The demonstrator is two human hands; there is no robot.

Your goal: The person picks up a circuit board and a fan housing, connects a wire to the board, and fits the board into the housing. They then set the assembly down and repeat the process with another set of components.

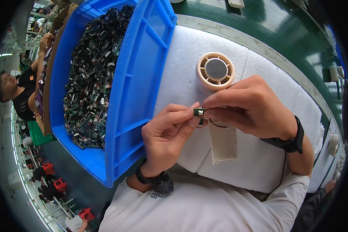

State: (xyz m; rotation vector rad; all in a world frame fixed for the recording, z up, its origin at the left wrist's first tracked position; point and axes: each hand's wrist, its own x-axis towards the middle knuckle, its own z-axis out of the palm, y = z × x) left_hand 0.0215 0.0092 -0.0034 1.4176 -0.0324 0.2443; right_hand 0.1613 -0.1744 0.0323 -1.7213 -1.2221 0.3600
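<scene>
A small green circuit board (198,112) sits pinched between the thumb and fingers of my left hand (168,133). My right hand (251,108) is closed right beside it, its fingertips meeting at the board's right edge; what they grip is mostly hidden. A thin dark wire (218,125) curves out below the right fingers. Under my hands lies an open cream plastic housing (223,145), long and shallow. Just beyond them rests a round cream fan-like part (215,71) with a grey disc at its centre and spokes around it.
To the left stands a deep blue bin (121,96) heaped with small circuit boards (94,73). White foam sheets (181,50) cover my work surface, with a green tabletop (255,19) beyond. A cardboard box (50,83) and another person (23,91) are past the bin.
</scene>
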